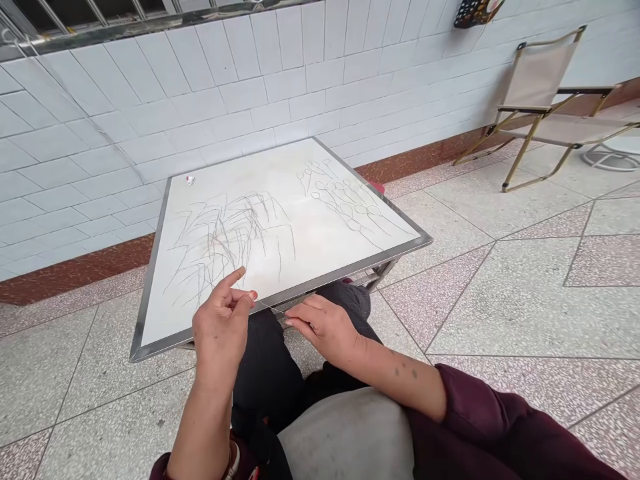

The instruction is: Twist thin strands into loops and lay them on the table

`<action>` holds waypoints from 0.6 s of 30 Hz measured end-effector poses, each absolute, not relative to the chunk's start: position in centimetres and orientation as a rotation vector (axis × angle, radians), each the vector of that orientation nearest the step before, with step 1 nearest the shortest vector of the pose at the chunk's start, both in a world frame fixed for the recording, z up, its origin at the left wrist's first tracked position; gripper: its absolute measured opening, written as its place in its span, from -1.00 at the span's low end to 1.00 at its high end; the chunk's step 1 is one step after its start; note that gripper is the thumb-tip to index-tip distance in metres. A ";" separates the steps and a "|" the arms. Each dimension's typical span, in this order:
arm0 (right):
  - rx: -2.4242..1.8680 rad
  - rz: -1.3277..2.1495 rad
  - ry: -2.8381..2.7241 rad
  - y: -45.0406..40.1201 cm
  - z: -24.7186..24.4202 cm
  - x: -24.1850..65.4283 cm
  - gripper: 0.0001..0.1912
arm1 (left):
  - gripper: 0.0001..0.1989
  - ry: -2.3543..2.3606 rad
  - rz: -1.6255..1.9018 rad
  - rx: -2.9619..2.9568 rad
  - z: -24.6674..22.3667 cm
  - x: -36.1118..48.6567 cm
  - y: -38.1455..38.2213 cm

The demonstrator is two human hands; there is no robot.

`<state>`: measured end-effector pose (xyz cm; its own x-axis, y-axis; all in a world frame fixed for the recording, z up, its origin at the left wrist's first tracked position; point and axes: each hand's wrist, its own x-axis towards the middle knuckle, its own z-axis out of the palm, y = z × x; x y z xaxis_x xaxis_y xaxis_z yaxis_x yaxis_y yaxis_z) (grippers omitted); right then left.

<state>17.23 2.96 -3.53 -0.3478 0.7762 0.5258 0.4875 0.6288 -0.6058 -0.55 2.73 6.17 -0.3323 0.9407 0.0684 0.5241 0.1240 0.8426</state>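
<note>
A thin wire (271, 307) runs between my two hands, just over the near edge of the white table (295, 153). My left hand (221, 320) pinches one end between thumb and finger, with another finger held out. The other end sits in the closed fingers of my right hand (327, 327), above my lap. Bent loose wires (245, 223) lie tangled on the left half of the table. Several wires with round looped ends (345, 200) are spread across the right side.
A small white object (190, 180) sits at the table's far left corner. Behind the table stands a white tiled wall (240, 93). A folding chair (537, 87) is at the far right, and a patterned basket (473, 13) hangs on the wall.
</note>
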 end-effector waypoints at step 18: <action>-0.994 0.164 -2.228 1.9 -3.8 16.7 -0.68 | -0.61 1.885 1.217 1.300 4.8 -0.4 3.1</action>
<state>16.73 1.93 -3.82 -0.4753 0.6972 0.5366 0.6114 0.7003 -0.3684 -0.38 3.07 4.82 -0.3877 0.9200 0.0577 0.4311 0.1256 0.8935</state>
